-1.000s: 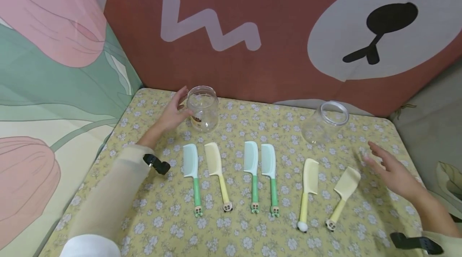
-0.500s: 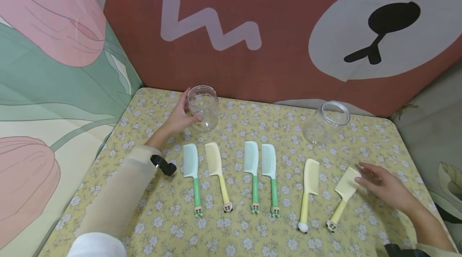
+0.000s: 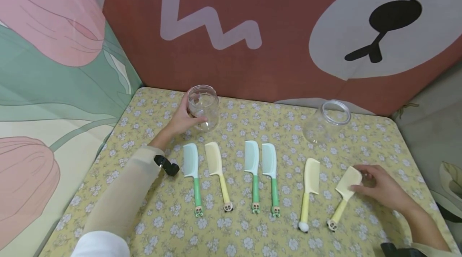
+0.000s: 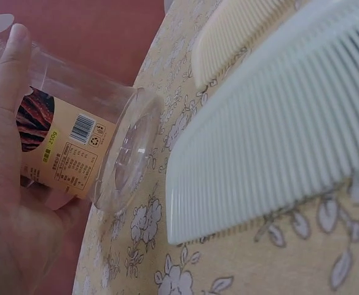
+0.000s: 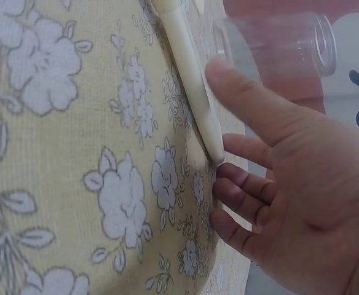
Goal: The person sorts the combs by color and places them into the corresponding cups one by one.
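Right hand (image 3: 384, 189): thumb over one side of the slanted cream comb (image 3: 349, 181), fingers curled in at the end of its blade, right down at the worktop (image 3: 155, 229). Can't tell if the pinch is loaded. Comb lies flat, so coming in at the blade edge looks like the way to get fingertips past a thin part.

Left hand (image 3: 183, 120): wrapped round the side of the left jar (image 3: 209, 108), thumb in front, fingers behind. Jar upright, mouth up; grip probably there to steady it, since clear plastic looks light. Printed label (image 4: 66, 144) sits near the palm.

Further out: straighter cream comb (image 3: 311, 175) just left of the slanted one. Two middle blue combs (image 3: 268, 160) side by side. Left blue comb (image 3: 190, 160) and left cream comb (image 3: 213, 158) in front of the left jar. Handles all point at the person, likely for easy access. Right jar (image 3: 321, 126), mouth up, untouched, behind the cream pair, presumably parked clear of them.
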